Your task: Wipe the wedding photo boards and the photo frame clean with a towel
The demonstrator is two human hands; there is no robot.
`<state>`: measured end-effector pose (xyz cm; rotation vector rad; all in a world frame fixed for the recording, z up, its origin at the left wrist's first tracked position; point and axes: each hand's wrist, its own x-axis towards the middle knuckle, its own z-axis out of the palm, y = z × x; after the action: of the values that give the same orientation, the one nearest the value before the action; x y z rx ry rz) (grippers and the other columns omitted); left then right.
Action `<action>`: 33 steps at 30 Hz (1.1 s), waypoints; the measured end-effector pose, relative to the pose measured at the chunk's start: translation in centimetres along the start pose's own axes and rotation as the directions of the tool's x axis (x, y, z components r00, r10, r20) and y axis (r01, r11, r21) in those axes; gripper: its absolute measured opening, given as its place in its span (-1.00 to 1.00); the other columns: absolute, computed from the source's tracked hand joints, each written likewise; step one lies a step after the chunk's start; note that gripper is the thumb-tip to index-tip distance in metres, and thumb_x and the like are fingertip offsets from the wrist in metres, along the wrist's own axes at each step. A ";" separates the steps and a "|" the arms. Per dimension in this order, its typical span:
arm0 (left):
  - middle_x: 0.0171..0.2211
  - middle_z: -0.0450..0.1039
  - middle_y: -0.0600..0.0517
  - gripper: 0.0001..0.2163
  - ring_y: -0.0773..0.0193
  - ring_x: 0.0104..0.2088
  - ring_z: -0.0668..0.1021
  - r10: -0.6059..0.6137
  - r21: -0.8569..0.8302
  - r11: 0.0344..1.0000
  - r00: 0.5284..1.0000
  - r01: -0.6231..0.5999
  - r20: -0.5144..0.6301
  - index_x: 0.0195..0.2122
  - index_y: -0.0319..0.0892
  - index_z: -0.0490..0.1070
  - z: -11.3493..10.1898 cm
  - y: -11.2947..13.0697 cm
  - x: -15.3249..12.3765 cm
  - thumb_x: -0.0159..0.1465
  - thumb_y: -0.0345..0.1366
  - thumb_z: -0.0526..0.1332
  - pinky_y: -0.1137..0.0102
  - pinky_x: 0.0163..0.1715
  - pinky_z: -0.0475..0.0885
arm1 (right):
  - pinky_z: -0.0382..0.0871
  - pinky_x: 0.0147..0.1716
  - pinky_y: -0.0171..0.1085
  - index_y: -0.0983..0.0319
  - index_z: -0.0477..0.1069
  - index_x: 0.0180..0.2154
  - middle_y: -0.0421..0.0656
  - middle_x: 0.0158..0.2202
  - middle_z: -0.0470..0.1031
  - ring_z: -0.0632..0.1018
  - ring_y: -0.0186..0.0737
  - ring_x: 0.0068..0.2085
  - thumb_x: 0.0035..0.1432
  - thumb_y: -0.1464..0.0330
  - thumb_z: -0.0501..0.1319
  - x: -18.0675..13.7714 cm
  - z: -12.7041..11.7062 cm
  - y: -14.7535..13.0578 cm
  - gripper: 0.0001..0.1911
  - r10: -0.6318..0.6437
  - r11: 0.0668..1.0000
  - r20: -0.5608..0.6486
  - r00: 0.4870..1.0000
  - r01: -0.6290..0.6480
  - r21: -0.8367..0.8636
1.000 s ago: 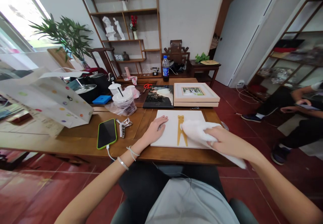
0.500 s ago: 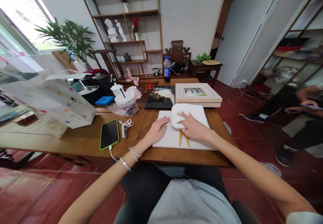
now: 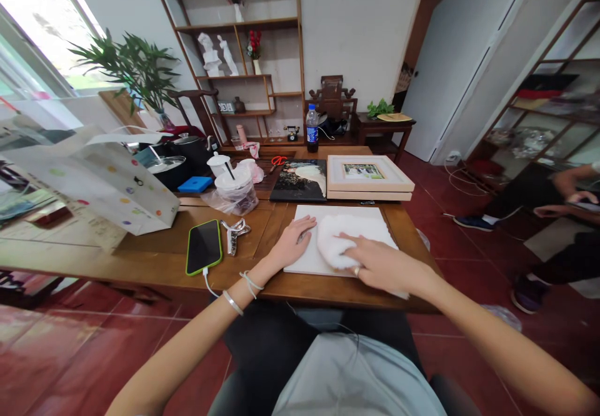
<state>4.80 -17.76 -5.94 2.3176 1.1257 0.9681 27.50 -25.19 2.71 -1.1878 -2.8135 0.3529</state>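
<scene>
White cloth [image 3: 334, 250] under right hand [image 3: 377, 265]

Half-curled, the right hand grips the one cloth, covering part of one white board [image 3: 304, 260]. The left hand [image 3: 291, 242] lies flat there, fingers extended. Beyond the grip sit one framed picture [image 3: 370, 175], one dark picture [image 3: 300, 180] and one bottle [image 3: 312, 130]; leftward, one phone [image 3: 204, 247], one silvery object [image 3: 233, 235] and two cups [image 3: 234, 182].

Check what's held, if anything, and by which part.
The right hand lies on the bunched part of the white cloth; gripping or pressing, I can't tell. The left hand rests on the board.
</scene>
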 end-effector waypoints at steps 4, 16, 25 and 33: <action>0.07 0.34 -0.08 -0.68 0.13 0.15 0.30 -0.019 -0.010 1.000 1.000 0.019 0.003 0.00 -0.15 0.37 0.0 0.0 0.0 0.23 -0.38 0.04 0.04 0.18 0.07 | 0.23 -0.04 -0.07 0.28 0.37 -0.07 0.09 0.05 0.34 0.34 0.05 0.07 0.12 0.44 -0.01 2.8 -0.4 2.9 -0.65 0.053 0.999 -0.008 0.999 -0.053 0.012; 0.06 0.36 -0.09 -0.68 0.14 0.15 0.30 0.024 0.010 1.000 1.000 -0.024 -0.003 0.00 -0.18 0.36 0.0 -0.2 0.0 0.24 -0.39 0.03 0.10 0.16 0.13 | -0.14 0.12 0.17 0.31 0.42 -0.08 0.11 0.24 0.02 -0.03 0.14 0.25 0.10 0.37 0.09 4.8 3.3 0.5 -0.65 0.100 0.967 -0.163 0.982 -0.134 -0.215; 0.08 0.33 -0.08 -0.68 0.14 0.16 0.28 -0.003 0.020 1.000 1.000 0.003 0.020 0.02 -0.18 0.35 -0.1 -0.1 0.0 0.26 -0.37 0.00 0.07 0.18 0.08 | -0.07 0.18 -0.04 0.26 0.45 -0.14 0.01 0.21 0.13 0.10 -0.04 0.23 0.11 0.39 0.08 -1.7 1.6 -3.6 -0.71 -0.042 0.999 -0.037 0.998 0.042 -0.014; 0.14 0.25 -0.09 -0.63 0.19 0.18 0.26 -0.017 -0.049 0.999 0.999 0.015 -0.029 0.06 -0.22 0.30 -0.4 0.5 -0.1 0.32 -0.30 -0.12 0.15 0.20 0.07 | 0.03 0.12 0.00 0.29 0.40 -0.05 0.07 0.11 0.28 0.19 0.01 0.18 0.16 0.33 0.06 2.9 1.3 1.2 -0.65 0.065 0.998 -0.144 0.988 -0.066 -0.003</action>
<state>4.70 -18.12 -5.37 2.2594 1.1181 1.0156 26.15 -22.52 1.10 -1.2553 -2.6611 0.2503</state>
